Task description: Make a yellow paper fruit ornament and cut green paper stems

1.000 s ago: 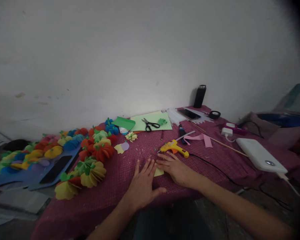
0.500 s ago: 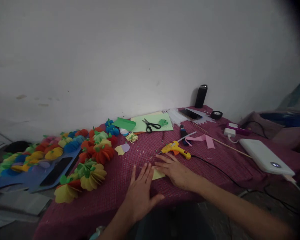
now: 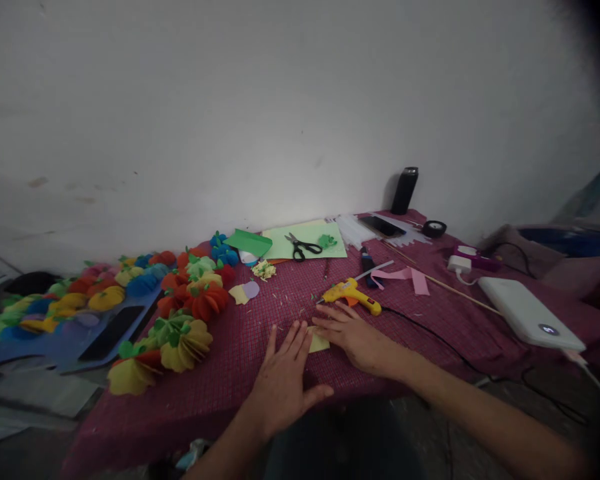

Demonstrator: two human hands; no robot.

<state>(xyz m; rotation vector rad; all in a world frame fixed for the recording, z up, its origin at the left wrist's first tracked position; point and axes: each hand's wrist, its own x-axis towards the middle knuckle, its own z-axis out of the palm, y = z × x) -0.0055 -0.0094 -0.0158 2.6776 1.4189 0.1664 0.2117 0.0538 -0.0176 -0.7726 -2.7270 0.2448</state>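
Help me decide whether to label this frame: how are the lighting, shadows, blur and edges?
Head view: dim overall, with the wall palest low in the middle; same head view: a soft shadow on it left of the black bottle; head view again: upper right corner blackened, blurry-edged; and, in that head view, left hand and right hand slightly soft, yet readable.

We lose part of the small pale-yellow paper piece point(image 3: 319, 343) beneath the left hand point(image 3: 285, 381) and right hand point(image 3: 357, 338). We cannot read tiny digits point(image 3: 549, 330) on the white rectangular power bank point(image 3: 520, 307). A yellow plastic glue gun point(image 3: 349, 292) partly hides an orange scrap point(image 3: 351, 302); the left edge crops a flat blue board point(image 3: 10, 353).
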